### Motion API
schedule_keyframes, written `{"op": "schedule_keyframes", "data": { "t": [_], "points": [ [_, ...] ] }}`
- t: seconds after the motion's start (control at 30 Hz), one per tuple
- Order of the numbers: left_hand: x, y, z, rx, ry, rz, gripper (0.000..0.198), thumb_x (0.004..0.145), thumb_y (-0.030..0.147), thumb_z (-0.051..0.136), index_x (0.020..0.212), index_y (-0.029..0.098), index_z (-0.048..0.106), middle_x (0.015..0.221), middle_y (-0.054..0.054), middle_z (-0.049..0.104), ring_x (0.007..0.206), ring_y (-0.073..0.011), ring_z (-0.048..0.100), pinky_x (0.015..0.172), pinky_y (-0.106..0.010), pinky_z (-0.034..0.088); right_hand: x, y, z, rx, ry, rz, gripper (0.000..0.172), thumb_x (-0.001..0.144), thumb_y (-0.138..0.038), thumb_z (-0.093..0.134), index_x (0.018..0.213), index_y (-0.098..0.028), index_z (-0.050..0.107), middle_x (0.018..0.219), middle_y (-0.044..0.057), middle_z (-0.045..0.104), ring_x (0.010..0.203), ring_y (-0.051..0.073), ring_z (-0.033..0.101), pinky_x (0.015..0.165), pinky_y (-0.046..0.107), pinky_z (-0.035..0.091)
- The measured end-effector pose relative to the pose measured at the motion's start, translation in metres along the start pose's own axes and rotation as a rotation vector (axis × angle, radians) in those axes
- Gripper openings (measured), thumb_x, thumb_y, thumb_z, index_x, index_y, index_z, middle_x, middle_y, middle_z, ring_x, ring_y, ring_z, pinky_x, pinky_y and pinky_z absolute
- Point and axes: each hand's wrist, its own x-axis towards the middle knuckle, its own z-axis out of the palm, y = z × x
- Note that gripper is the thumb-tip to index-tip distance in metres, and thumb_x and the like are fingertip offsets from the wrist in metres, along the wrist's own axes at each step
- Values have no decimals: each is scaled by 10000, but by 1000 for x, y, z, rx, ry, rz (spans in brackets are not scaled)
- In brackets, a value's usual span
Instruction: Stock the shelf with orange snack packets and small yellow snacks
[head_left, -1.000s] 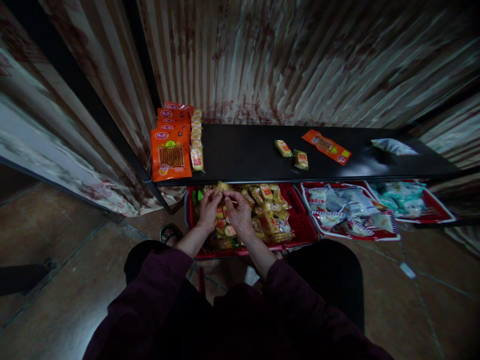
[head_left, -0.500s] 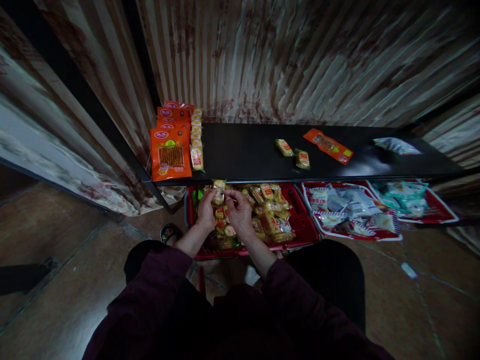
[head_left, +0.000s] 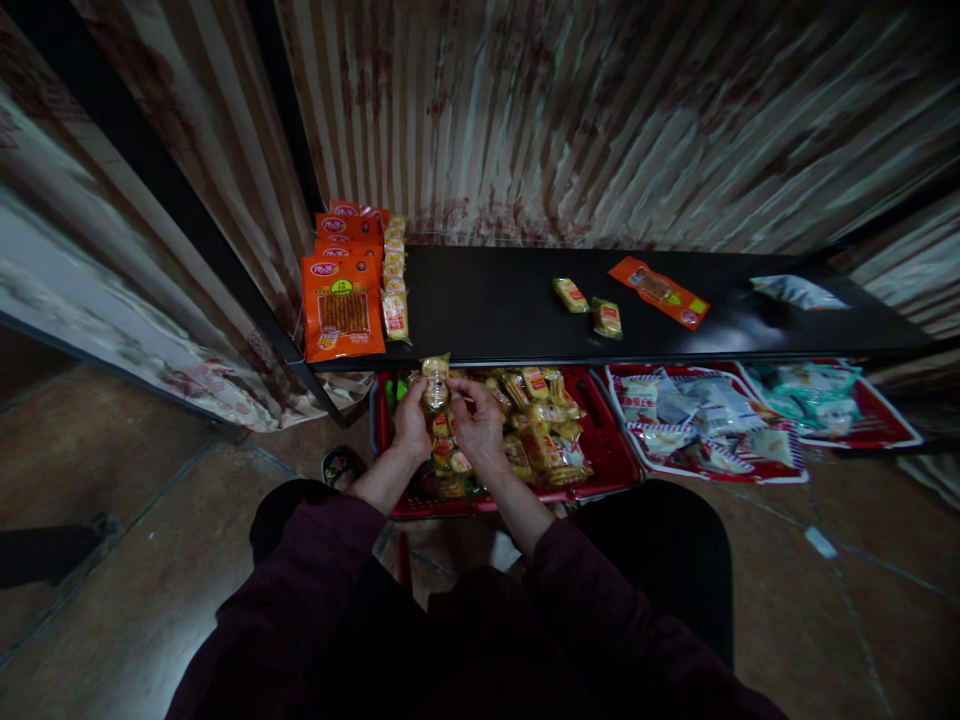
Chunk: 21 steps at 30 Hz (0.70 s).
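Between my two hands is a small yellow biscuit packet [head_left: 435, 382] in clear wrapping, held upright over a red basket [head_left: 613, 450]. My left hand [head_left: 412, 428] grips its left side, and my right hand [head_left: 480, 425] pinches its right side with thumb and fingertips. Under them the basket holds several similar yellow packets [head_left: 551, 450]. On the black shelf [head_left: 487, 300] just above, a row of yellow packets [head_left: 395, 285] stands beside orange snack bags [head_left: 343, 308] at the left end.
Two loose yellow packets [head_left: 571, 295], an orange bag [head_left: 660, 292] and a white packet [head_left: 799, 293] lie farther right on the shelf. Baskets with white bags [head_left: 709, 410] and green bags [head_left: 814, 395] sit below. A dark shelf post [head_left: 289, 130] rises at left.
The biscuit packet has risen very slightly and turned a little more upright between my hands. Everything on the shelf stays in place.
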Motion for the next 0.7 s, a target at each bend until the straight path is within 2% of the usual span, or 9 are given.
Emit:
{"op": "schedule_keyframes", "data": {
  "t": [0.1, 0.2, 0.43, 0.7],
  "points": [
    [-3, 5, 2, -262, 4, -100, 176, 731, 321, 598, 797, 159, 617, 696, -9, 658, 709, -149, 650, 693, -255, 498, 0, -5, 0, -25, -2, -64, 233, 837, -214, 457, 944, -203, 664, 924, 69, 661, 889, 197, 616, 816, 357, 508],
    [-5, 10, 4, -367, -5, -134, 137, 732, 277, 600, 788, 154, 624, 685, 0, 659, 677, -140, 648, 704, -255, 496, 0, -9, 0, -48, -9, -131, 246, 835, -194, 458, 967, -201, 665, 915, 66, 657, 879, 191, 615, 798, 348, 517],
    [-4, 15, 2, -442, -83, -208, 169, 755, 298, 585, 780, 140, 638, 698, -35, 677, 816, -194, 674, 804, -301, 505, -1, -15, -1, -65, -49, -234, 237, 868, -216, 468, 1011, -215, 657, 1020, 83, 656, 980, 193, 621, 890, 368, 510],
    [-3, 16, 1, -441, -142, -233, 250, 799, 334, 531, 824, 128, 670, 815, -81, 705, 942, -223, 659, 881, -326, 490, -3, -12, 1, -49, -68, -215, 234, 882, -252, 489, 1057, -226, 642, 1064, 88, 662, 1072, 202, 604, 936, 385, 499]
  ]
}}
